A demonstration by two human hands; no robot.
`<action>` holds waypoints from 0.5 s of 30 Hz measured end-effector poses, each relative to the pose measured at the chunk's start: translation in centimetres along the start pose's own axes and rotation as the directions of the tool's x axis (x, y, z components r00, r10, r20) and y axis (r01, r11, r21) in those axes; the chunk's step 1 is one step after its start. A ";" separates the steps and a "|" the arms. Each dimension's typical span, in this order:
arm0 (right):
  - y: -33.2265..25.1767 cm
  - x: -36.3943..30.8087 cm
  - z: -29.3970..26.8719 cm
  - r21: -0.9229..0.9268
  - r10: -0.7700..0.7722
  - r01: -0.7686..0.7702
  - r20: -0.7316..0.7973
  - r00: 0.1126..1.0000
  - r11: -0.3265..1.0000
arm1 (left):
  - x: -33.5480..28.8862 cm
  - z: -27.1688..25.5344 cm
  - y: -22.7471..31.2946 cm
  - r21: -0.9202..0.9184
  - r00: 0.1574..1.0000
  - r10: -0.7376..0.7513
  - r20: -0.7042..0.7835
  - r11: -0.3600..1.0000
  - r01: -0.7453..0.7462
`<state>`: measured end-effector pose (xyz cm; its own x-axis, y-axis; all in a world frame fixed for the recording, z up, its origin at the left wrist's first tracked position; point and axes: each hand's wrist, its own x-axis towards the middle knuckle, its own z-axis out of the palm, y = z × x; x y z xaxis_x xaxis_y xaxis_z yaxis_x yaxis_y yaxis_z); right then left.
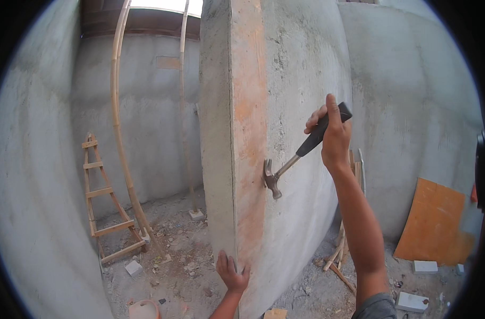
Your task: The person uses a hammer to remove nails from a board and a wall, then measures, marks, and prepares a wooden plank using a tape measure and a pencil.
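Observation:
My right hand (330, 134) is raised and closed around the black grip of a claw hammer (301, 154). The hammer's steel head (271, 179) touches the face of a grey concrete column (285, 85), right beside an orange-stained vertical strip (250, 133) near the column's corner. Low down, my left hand (232, 272) lies flat against that same corner with its fingers spread, holding nothing.
A wooden ladder (101, 204) leans on the left wall. Two bamboo poles (117, 133) stand behind the column. An orange board (433, 223) leans on the right wall, with wood strips (340, 250) and white blocks (412, 302) on the rubble-strewn floor. A pink bucket (145, 309) sits below.

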<state>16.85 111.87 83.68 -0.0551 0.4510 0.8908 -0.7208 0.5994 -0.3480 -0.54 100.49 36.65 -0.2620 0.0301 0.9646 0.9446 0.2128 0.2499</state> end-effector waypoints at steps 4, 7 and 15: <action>1.8 -1.2 -0.2 -0.934 0.489 0.106 0.273 0.829 0.342 | -0.5 -0.1 -0.4 -0.012 0.999 -0.038 -0.008 0.999 0.038; 2.6 -1.8 -1.4 -0.953 0.741 0.260 0.287 0.607 0.157 | -0.6 0.0 0.2 -0.025 0.999 -0.043 -0.003 0.999 0.043; -14.4 9.1 -0.6 -0.953 0.102 -0.025 0.006 0.995 0.301 | -0.3 0.4 0.3 -0.050 1.000 -0.012 -0.028 0.999 0.011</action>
<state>27.16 107.81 96.64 -0.1326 0.5062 0.8522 0.4435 0.7992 -0.4057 -0.23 100.92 36.45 -0.2679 0.0006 0.9634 0.9505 0.1636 0.2642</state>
